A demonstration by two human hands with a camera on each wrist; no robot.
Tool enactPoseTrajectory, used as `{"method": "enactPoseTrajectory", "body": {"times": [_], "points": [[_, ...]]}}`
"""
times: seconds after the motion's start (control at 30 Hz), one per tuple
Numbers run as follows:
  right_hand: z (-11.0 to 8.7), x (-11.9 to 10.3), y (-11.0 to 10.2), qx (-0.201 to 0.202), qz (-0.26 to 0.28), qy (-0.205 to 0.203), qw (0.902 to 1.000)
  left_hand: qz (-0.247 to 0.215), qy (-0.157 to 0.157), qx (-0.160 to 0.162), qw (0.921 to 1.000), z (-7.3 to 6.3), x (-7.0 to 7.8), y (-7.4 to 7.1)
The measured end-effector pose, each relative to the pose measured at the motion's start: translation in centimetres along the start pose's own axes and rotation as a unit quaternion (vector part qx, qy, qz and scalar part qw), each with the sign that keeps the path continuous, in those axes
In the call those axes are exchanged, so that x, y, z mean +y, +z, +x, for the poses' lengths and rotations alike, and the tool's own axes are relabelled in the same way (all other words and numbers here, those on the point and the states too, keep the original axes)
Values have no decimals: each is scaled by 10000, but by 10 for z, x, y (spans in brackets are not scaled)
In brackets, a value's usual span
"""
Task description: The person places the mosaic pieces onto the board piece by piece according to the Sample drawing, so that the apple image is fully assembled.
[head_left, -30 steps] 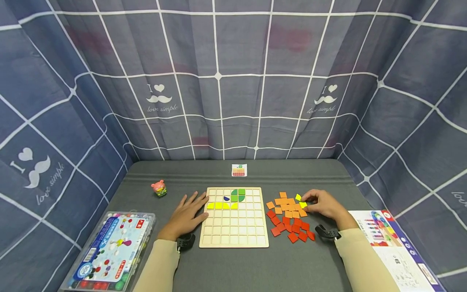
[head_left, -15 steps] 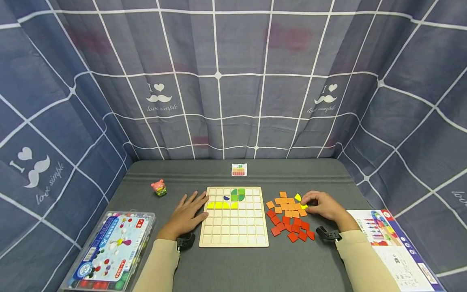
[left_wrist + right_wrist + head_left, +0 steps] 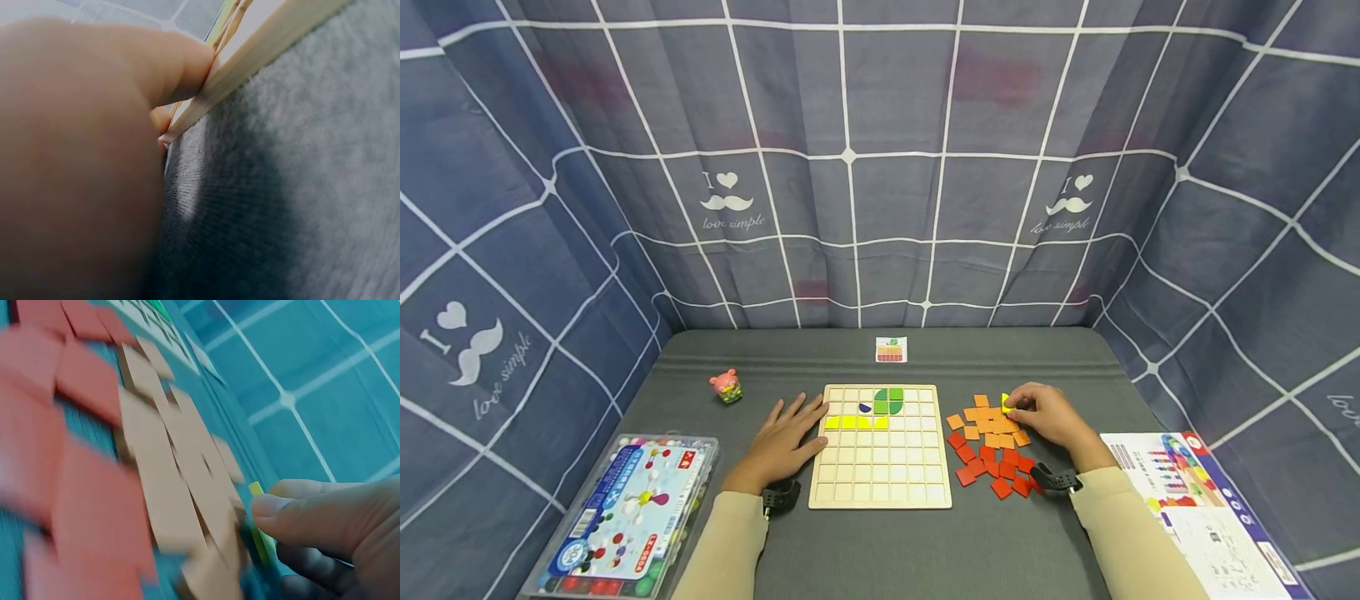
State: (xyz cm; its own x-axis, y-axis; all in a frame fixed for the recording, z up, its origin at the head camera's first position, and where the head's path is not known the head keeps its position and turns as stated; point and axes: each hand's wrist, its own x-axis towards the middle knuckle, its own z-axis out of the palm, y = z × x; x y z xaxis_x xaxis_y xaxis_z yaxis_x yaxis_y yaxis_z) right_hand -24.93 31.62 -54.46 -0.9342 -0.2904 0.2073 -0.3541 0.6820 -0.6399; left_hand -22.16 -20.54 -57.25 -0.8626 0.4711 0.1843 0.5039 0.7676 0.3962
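Observation:
My right hand (image 3: 1051,413) pinches a yellow tile (image 3: 1006,403) between thumb and fingers, just over the right side of the orange tiles (image 3: 988,421). The right wrist view shows the yellow tile (image 3: 259,540) tilted on edge at the fingertips. My left hand (image 3: 786,446) lies with its fingers spread against the left edge of the wooden grid board (image 3: 880,479); in the left wrist view the thumb touches the board's side (image 3: 237,72). On the board sit a yellow row (image 3: 850,422), several green tiles (image 3: 897,393) and one dark blue piece (image 3: 865,407).
Several red tiles (image 3: 1000,471) lie in front of the orange ones. A small pattern card (image 3: 891,350) is behind the board. At the left are a pink toy figure (image 3: 726,386) and a clear plastic case (image 3: 632,508); a printed booklet (image 3: 1210,517) lies at the right.
My right hand has picked up a yellow tile and moved left and slightly away from me, toward the orange tiles. The left hand stays in place on the board's edge.

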Motion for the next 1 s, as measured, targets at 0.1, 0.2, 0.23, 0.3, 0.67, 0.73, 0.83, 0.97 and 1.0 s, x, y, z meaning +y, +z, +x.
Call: {"method": "enactPoseTrajectory", "body": {"times": [0.1, 0.2, 0.23, 0.3, 0.67, 0.73, 0.83, 0.97, 1.0], "points": [[9, -17, 13, -14, 136, -148, 9998, -5, 42, 76, 10000, 0, 0, 1], [18, -38, 29, -106, 323, -345, 9988, -36, 47, 71, 10000, -1, 0, 0], [21, -46, 35, -164, 427, -424, 9981, -41, 45, 60, 10000, -1, 0, 0], [26, -62, 48, -317, 575, -552, 9963, -37, 6, -1, 10000, -1, 0, -1], [47, -117, 113, -973, 254, -887, 9910, 61, -147, -186, 9997, 2, 3, -1], [48, -121, 120, -933, 159, -849, 9919, 49, -177, -227, 9996, 2, 3, -1], [48, -127, 126, -814, 114, -724, 9940, 54, -189, -248, 9995, 2, 3, -1], [49, -131, 130, -640, 73, -714, 9954, 22, -167, -230, 9996, 0, 2, -3], [49, -132, 131, -603, 61, -727, 9955, 12, -154, -211, 9997, 0, 1, -3]]}}
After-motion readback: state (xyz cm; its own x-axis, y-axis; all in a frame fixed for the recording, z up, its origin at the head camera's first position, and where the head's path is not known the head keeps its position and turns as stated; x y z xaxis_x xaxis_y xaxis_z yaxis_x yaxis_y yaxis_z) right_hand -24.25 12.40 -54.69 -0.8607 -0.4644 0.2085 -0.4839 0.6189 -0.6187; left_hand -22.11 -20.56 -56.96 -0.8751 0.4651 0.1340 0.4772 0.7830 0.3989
